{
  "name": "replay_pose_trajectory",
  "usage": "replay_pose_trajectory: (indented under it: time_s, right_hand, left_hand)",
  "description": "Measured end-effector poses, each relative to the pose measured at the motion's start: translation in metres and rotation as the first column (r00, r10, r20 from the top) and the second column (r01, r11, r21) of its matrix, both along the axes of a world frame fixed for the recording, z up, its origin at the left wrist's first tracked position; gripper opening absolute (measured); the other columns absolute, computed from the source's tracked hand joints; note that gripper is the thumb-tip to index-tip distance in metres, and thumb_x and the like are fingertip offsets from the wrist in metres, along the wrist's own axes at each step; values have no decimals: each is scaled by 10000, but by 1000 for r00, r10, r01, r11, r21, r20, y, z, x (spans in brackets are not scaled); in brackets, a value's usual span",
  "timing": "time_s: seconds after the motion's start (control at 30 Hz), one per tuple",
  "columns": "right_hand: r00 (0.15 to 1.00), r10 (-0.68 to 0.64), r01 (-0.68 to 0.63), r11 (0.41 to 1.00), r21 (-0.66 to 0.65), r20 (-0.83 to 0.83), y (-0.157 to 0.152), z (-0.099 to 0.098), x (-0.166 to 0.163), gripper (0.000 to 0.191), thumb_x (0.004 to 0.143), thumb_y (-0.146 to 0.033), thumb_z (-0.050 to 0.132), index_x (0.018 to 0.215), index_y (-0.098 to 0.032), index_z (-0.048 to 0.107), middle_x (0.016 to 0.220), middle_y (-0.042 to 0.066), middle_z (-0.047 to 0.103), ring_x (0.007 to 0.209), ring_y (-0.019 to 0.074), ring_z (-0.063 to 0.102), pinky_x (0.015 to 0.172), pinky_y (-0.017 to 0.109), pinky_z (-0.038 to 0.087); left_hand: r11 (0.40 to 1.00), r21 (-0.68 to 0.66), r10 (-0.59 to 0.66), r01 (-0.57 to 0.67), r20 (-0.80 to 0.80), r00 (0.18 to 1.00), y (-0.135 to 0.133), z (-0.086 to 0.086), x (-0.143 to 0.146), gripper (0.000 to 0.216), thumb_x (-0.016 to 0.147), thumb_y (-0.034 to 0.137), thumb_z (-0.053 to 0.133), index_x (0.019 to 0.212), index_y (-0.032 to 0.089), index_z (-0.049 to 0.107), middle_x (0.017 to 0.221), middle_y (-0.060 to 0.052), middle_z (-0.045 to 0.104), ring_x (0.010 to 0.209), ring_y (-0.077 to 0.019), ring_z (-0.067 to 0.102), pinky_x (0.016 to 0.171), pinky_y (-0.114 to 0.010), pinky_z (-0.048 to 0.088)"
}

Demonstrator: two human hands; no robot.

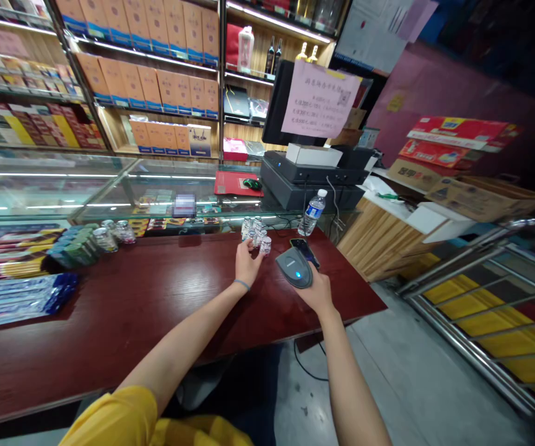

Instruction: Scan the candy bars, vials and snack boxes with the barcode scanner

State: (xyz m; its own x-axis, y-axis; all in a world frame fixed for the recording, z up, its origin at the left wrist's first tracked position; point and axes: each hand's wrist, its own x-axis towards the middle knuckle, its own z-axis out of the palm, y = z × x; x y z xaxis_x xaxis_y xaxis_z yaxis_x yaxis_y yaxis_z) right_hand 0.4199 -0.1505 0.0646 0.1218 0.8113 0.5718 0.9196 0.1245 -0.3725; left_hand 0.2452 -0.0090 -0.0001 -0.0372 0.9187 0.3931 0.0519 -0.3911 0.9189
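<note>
My left hand (247, 265), with a thin band at the wrist, reaches to a cluster of small clear jars (259, 224) on the dark red tabletop. Its fingers and thumb close around one small jar (265, 246) at the near side of the cluster; the fingertips partly hide the contact. My right hand (319, 291) grips a grey handheld barcode scanner (294, 267) with a blue light lit on top. The scanner is held over the table, to the right of the jars. Just behind it lies a dark phone (305, 251).
A water bottle (313, 212) stands behind the phone. Farther back are a cash drawer (290, 186) and a monitor (274, 105) with a pink notice. At left lie blue packets (21, 300), green packs (75, 248) and more jars (104, 239). A metal rail (472, 303) stands right.
</note>
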Motion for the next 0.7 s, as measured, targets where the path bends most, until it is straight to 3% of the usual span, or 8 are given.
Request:
replay_pose_trajectory:
  time_s: [0.13,0.3,0.53,0.7]
  right_hand:
    - [999,42,-44,998,45,32,4,6,-23,432,739,-392,677,1133,-223,622,771,57,755,685,280,734,603,309,526]
    - [983,161,-168,982,85,86,17,10,-61,428,754,-333,648,1161,-203,616,814,63,754,708,270,733,635,308,528]
    - [956,269,-279,957,77,122,46,9,-112,413,732,-331,642,1118,-186,631,700,45,732,641,270,720,598,309,510]
    - [936,334,-344,933,102,108,68,2,-143,384,755,-344,633,1106,-187,633,695,40,730,611,255,714,578,300,504]
  left_hand:
    - [997,47,53,-55,41,998,9,14,-55,495,756,294,782,1193,199,571,1089,-93,561,978,-225,581,875,-367,492]
    - [975,61,210,-212,39,977,24,24,-146,456,791,322,749,1190,206,560,1085,-86,558,995,-216,581,901,-363,499]
    - [882,90,466,-463,-9,885,36,23,-272,449,767,273,769,1168,190,584,1081,-83,546,963,-202,590,884,-345,516]
    - [820,111,572,-561,-116,812,39,18,-332,470,792,276,740,1217,186,561,1128,-90,524,936,-185,584,859,-342,531]
